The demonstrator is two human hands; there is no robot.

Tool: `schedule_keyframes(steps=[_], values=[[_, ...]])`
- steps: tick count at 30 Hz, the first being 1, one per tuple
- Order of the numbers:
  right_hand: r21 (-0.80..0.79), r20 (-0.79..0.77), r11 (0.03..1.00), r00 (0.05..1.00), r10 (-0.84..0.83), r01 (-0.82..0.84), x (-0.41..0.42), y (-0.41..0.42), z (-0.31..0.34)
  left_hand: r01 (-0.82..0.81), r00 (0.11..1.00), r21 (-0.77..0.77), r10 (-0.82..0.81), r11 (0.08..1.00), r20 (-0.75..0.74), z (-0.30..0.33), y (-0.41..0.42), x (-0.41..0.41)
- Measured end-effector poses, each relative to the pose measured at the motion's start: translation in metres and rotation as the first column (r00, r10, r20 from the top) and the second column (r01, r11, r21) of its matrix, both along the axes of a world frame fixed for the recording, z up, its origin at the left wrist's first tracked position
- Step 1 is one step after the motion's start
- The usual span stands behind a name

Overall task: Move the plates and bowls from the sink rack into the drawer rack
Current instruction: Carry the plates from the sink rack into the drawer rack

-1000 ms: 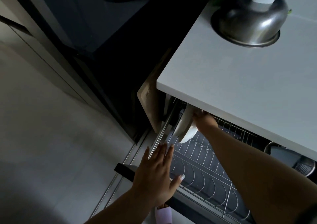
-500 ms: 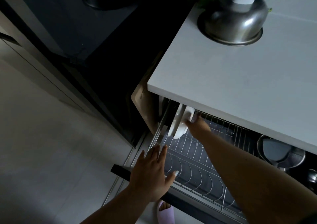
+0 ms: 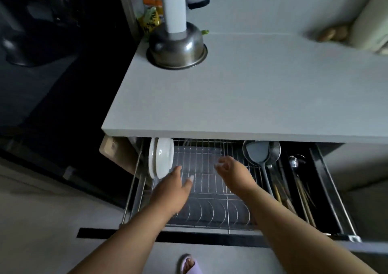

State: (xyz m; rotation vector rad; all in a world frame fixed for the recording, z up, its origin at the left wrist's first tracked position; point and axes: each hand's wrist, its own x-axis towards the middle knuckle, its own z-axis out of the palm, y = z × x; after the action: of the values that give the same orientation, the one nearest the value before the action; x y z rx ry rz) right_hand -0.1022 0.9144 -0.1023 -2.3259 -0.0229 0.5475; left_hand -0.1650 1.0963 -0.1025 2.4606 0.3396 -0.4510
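Observation:
A pulled-out wire drawer rack [image 3: 210, 189] sits under the white counter. Two white dishes [image 3: 160, 158], a plate and a bowl-like one, stand on edge at the rack's far left. My left hand [image 3: 172, 191] hovers over the rack just right of and below the dishes, fingers apart, holding nothing. My right hand [image 3: 230, 168] hangs above the rack's middle, fingers loosely spread and empty. The sink rack is out of view.
The white counter [image 3: 252, 95] overhangs the drawer's back. An upturned steel bowl [image 3: 177, 49] with a white cylinder on it stands at the counter's left. Ladles and utensils [image 3: 262, 154] fill the drawer's right compartments. The dark drawer front [image 3: 100, 232] is near my slippered foot [image 3: 190, 264].
My right hand let go of the white dishes, which now stand in the rack's left slots, and drew back to the right. My left hand lifted off the drawer front. My view swung to face the counter.

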Motion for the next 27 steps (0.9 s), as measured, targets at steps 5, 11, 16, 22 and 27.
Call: schedule_keyframes(steps=[5, 11, 16, 22, 27], values=[[-0.003, 0.128, 0.988, 0.98, -0.155, 0.157, -0.019, -0.089, 0.038, 0.141, 0.985, -0.017, -0.138, 0.99, 0.106, 0.033, -0.091, 0.024], [0.054, 0.18, 0.922, 0.905, -0.386, 0.383, -0.052, -0.21, 0.068, 0.304, 0.939, -0.046, -0.291, 0.952, 0.186, 0.056, -0.215, 0.034], [0.043, 0.191, 0.87, 0.851, -0.49, 0.491, -0.078, -0.317, 0.078, 0.425, 0.885, -0.008, -0.414, 0.905, 0.213, 0.066, -0.33, 0.035], [0.062, 0.218, 0.759, 0.734, -0.644, 0.648, -0.117, -0.47, 0.08, 0.593, 0.787, -0.01, -0.577, 0.805, 0.22, 0.073, -0.496, 0.027], [0.066, 0.233, 0.638, 0.61, -0.758, 0.767, -0.147, -0.58, 0.083, 0.686, 0.707, -0.001, -0.666, 0.727, 0.237, 0.075, -0.616, 0.014]])
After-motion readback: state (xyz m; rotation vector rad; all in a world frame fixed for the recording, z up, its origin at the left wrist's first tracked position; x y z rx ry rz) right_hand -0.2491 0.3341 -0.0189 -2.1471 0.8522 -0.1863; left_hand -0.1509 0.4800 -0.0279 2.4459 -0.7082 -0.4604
